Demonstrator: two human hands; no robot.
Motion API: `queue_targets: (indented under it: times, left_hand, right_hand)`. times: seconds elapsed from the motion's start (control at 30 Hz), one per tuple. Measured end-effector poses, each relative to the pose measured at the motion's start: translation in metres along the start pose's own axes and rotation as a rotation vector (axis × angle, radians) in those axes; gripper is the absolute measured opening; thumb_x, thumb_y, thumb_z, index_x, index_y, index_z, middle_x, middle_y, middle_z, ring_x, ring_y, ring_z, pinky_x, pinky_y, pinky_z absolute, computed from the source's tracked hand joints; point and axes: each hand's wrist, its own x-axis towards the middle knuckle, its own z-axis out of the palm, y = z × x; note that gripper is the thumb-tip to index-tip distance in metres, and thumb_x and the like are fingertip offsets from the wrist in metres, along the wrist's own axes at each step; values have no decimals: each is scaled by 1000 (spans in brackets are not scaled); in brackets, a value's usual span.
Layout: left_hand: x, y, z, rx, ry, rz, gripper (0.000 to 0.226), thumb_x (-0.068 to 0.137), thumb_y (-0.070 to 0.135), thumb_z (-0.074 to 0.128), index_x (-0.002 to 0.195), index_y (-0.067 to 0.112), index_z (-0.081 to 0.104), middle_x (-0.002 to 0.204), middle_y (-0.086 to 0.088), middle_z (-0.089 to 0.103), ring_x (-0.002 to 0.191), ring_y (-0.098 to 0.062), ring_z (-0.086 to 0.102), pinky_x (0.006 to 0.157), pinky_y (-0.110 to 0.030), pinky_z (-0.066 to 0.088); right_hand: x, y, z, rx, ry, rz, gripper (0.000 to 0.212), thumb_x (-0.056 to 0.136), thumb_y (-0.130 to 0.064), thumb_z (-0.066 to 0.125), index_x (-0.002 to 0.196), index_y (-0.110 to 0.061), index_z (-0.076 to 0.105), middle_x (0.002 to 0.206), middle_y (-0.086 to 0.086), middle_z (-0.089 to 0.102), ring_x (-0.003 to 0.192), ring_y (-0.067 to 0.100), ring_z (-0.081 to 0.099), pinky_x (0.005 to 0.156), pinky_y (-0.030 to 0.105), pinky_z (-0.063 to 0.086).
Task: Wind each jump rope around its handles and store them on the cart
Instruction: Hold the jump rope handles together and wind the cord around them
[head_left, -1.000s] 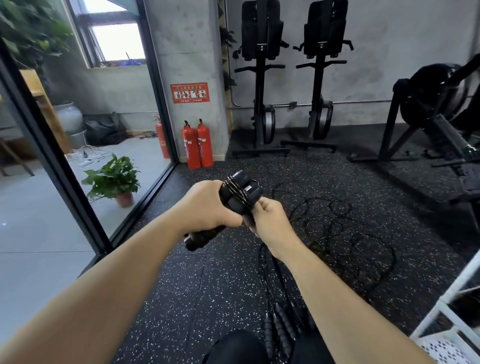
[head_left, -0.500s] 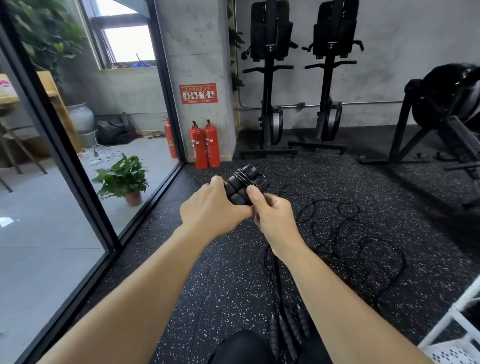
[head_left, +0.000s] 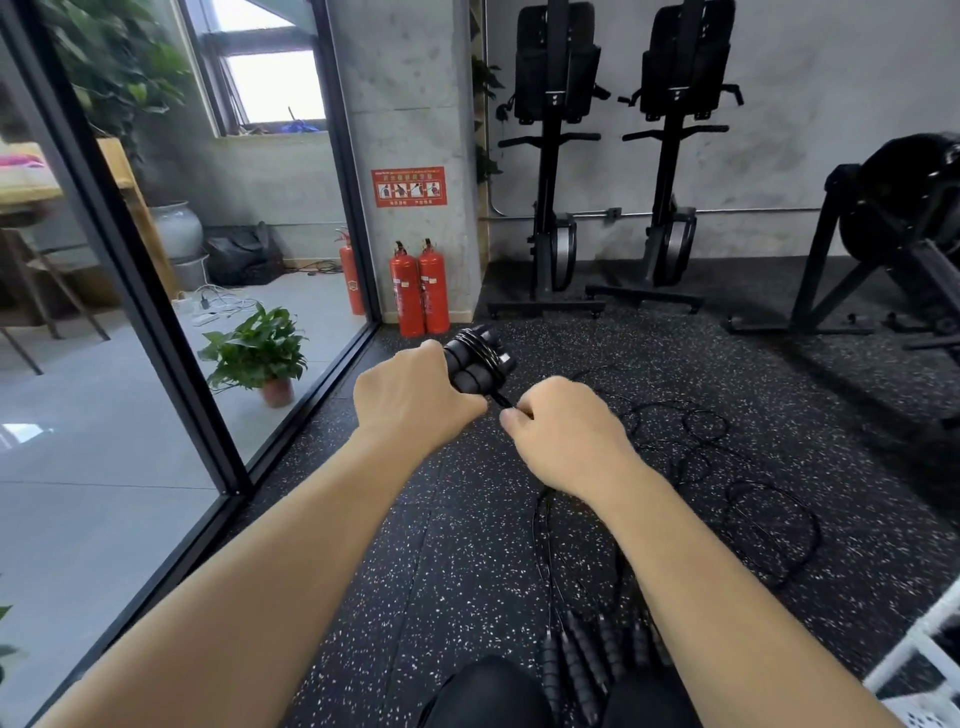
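Several turns of thin black cord are wrapped round the top of the black foam handles (head_left: 475, 361), which are gripped as a bundle in the left hand (head_left: 415, 400), dead centre of the frame. The cord's free end (head_left: 501, 400) is pinched in the curled fingers of the right hand (head_left: 566, 436), just right of the bundle. More loose rope (head_left: 696, 431) is looped over the speckled floor (head_left: 467, 545) at right of centre, and spare handles (head_left: 582, 654) are seen at the bottom edge. A white cart (head_left: 914, 649) is clipped by the lower right corner. 2 red extinguishers (head_left: 421, 291) are parked against the pillar (head_left: 405, 104).
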Motion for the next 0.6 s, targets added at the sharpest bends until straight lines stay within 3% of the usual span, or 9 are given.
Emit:
queue_targets:
  times: [0.13,0.3,0.37,0.47,0.6]
  left_hand:
    - [2,-3,-7,172,11,122,41,78,54,63,92,21,45,83,4,49,82,-24,59,62,-30,34]
    - [-3,1,-18,242,-35,330,39,77,56,61,91,23,46,72,7,45,81,-23,62,62,-30,40]
    - [-6,1,-23,258,-54,418,40,73,57,62,92,24,51,71,7,48,78,-23,63,60,-29,42]
    - [-11,4,-27,324,-80,552,47,68,58,62,100,25,52,78,6,56,75,-20,61,54,-28,36]
    - [-19,4,-31,304,-126,658,48,67,58,61,101,27,48,83,9,55,79,-17,61,60,-30,45]
  right_hand:
    - [6,-17,-31,-132,67,-97,44,91,-34,56,56,-20,34,57,-3,39,56,20,44,63,31,43]
    - [35,-22,-56,-106,189,-196,52,92,-49,53,55,-13,56,66,-1,68,67,19,63,68,31,47]
    - [45,-22,-56,-135,205,-257,58,93,-51,52,50,-12,51,55,-3,61,58,17,59,59,28,41]
    - [52,-17,-57,-150,192,-325,62,94,-51,52,46,-16,34,42,-5,32,43,15,40,51,27,32]
    - [58,-1,-53,-96,160,-302,64,93,-55,52,45,-16,31,42,-5,30,44,16,39,56,29,39]
